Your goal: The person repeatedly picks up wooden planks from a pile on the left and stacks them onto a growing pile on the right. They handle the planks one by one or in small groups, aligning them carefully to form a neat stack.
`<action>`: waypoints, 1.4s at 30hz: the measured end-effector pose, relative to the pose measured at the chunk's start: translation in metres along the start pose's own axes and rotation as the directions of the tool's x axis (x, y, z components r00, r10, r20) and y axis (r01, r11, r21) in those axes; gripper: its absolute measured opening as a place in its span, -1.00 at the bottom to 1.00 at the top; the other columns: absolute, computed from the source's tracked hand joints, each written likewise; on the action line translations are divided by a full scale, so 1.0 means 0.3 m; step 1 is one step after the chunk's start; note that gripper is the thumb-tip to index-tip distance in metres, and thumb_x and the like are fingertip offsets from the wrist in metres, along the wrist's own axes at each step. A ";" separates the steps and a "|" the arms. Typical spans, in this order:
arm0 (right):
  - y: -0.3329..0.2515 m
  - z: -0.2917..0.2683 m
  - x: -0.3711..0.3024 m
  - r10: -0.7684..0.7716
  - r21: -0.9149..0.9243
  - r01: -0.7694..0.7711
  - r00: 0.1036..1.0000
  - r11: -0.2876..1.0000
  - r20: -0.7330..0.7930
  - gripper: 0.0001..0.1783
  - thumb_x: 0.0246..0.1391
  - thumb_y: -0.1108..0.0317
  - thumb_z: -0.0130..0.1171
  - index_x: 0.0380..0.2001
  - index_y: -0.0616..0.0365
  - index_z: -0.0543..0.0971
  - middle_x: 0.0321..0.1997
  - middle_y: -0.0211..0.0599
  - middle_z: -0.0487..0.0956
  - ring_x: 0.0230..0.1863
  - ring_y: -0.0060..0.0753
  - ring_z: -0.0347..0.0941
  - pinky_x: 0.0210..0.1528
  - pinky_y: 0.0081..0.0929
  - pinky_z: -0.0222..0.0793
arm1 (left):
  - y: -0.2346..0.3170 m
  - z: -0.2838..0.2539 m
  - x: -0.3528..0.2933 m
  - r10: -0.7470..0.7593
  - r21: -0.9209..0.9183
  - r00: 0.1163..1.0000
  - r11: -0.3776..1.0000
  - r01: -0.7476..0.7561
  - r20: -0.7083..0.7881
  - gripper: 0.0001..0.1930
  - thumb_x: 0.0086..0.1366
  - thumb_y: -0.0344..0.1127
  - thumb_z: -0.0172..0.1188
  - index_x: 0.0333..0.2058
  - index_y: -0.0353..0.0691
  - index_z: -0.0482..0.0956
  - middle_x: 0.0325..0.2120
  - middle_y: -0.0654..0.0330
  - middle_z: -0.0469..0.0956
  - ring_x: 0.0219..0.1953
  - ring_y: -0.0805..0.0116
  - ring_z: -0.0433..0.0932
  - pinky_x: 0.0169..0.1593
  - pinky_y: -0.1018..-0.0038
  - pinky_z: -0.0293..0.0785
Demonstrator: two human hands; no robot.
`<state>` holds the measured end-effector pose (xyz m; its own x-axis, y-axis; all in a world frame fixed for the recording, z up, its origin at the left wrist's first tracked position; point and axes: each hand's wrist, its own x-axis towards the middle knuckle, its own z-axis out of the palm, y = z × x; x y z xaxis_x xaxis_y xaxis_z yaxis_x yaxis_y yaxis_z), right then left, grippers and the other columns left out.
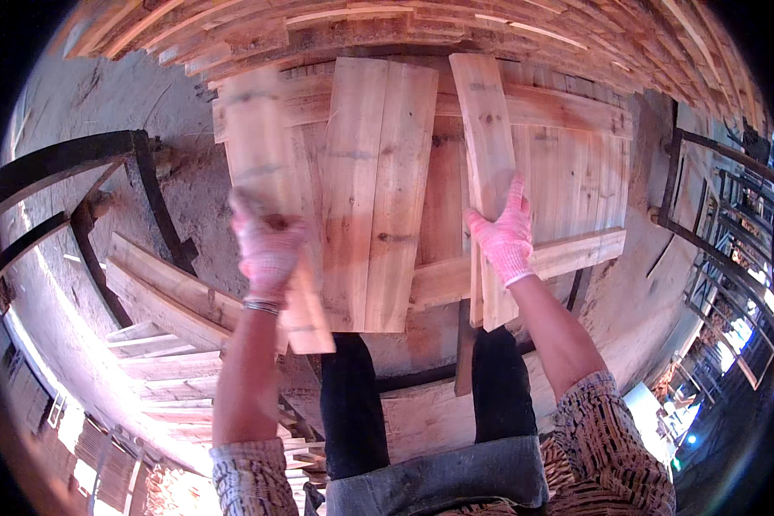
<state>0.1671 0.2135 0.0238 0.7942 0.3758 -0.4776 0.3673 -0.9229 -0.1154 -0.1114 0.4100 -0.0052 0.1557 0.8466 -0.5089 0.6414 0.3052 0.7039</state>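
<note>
Both my hands wear pinkish knit gloves. My left hand is closed around a pale wooden board at the left, slanting with its near end towards my legs; hand and board are smeared by motion. On the right, my right hand spans a narrower board, thumb at its left edge and fingers at its right. Another board edge shows beneath that one. Between my hands lie two boards side by side, roughly lengthwise. Beneath everything, planks rest across two crosswise wooden rails.
Stacked lumber fills the far side. A dark metal frame stands left, and another dark frame stands right. Loose boards lean at the lower left above a pile of planks. My dark-trousered legs are close to the boards.
</note>
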 end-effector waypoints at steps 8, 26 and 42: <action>-0.175 0.290 -0.185 -0.261 -0.033 0.259 0.959 0.965 -0.111 0.24 -0.06 -0.12 0.38 0.45 0.27 -0.11 0.29 0.33 0.26 0.26 0.29 0.28 0.32 -0.04 0.23 | -0.184 -0.044 0.094 0.073 0.110 0.997 0.992 -0.068 -0.036 -0.04 0.21 -0.42 0.34 0.43 -0.24 -0.15 0.12 -0.04 0.37 0.07 0.22 0.48 0.08 0.35 0.49; -0.136 0.282 -0.040 -0.123 0.004 0.126 0.972 0.992 -0.202 0.04 0.10 -0.22 0.23 0.47 -0.04 0.01 0.37 0.38 0.16 0.30 0.49 0.18 0.31 0.17 0.21 | -0.311 -0.116 0.119 -0.109 -0.269 0.991 0.955 0.126 0.075 -0.15 0.34 -0.47 0.20 0.46 -0.17 -0.14 0.01 0.11 0.53 -0.02 0.35 0.52 0.06 0.45 0.50; 0.094 0.142 0.117 -0.181 0.360 0.215 0.975 0.908 -0.126 -0.01 0.03 -0.06 0.37 0.45 -0.14 0.14 0.43 0.24 0.12 0.42 0.24 0.11 0.42 -0.03 0.11 | -0.128 0.080 -0.116 -0.243 -0.394 0.970 0.890 0.230 0.019 -0.63 0.33 -0.49 0.19 0.09 -0.22 0.43 -0.10 0.19 0.59 -0.16 0.37 0.57 -0.12 0.47 0.55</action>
<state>0.1847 0.1971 -0.0332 0.7692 0.5438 -0.3356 0.3295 -0.7875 -0.5209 -0.1234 0.3583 -0.0265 0.0096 0.7387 -0.6739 0.3111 0.6383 0.7041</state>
